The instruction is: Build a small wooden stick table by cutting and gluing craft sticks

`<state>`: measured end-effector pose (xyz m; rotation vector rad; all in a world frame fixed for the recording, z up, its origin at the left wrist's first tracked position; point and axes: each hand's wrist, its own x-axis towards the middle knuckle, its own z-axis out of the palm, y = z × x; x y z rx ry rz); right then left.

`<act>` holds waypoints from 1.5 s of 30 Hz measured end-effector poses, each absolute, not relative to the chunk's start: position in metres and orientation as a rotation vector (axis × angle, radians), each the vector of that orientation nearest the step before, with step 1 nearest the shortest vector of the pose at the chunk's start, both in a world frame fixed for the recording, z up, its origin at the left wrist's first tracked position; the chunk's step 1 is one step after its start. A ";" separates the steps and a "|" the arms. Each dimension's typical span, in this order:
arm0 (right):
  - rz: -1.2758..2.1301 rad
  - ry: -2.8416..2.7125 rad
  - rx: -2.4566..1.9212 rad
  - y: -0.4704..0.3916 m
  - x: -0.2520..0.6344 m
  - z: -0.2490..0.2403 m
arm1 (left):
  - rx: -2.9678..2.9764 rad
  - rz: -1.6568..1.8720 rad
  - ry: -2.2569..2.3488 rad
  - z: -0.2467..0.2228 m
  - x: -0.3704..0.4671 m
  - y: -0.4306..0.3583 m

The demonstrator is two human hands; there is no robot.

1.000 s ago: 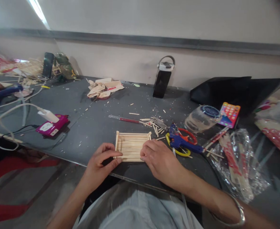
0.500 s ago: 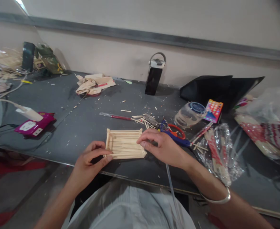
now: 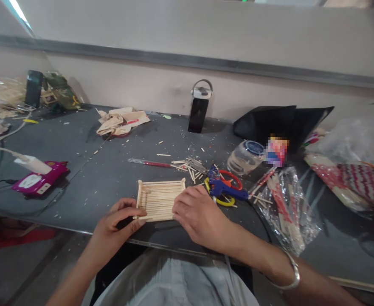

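Observation:
A small rectangular tray of thin wooden sticks (image 3: 158, 199), with a raised rim, lies near the table's front edge. My left hand (image 3: 119, 221) pinches its near left corner between thumb and fingers. Over the near right corner, my right hand (image 3: 202, 214) is closed, fingers curled on the rim; it hides that corner. Just beyond the right hand lie a blue glue gun (image 3: 228, 190), an orange handle loop (image 3: 234, 176) and a yellow handle loop (image 3: 226, 202). Several short cut sticks (image 3: 191, 170) are scattered behind the tray.
A clear jar (image 3: 244, 159), a phone with a lit screen (image 3: 276, 152) and plastic-wrapped sticks (image 3: 288, 208) are on the right. Farther back stand a bottle (image 3: 198, 108) and crumpled paper (image 3: 119, 121). A purple power adapter (image 3: 40, 180) with cables sits at left.
My right hand has shifted from the tray's upper right side down to its near right corner, its fingers more curled. The left hand keeps its hold. The view has shifted slightly.

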<state>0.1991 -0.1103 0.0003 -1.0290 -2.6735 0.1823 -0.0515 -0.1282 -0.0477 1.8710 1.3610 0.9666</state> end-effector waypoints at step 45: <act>-0.468 -2.409 -1.091 -0.126 0.361 0.007 | 2.490 0.781 0.669 -0.035 0.133 -0.139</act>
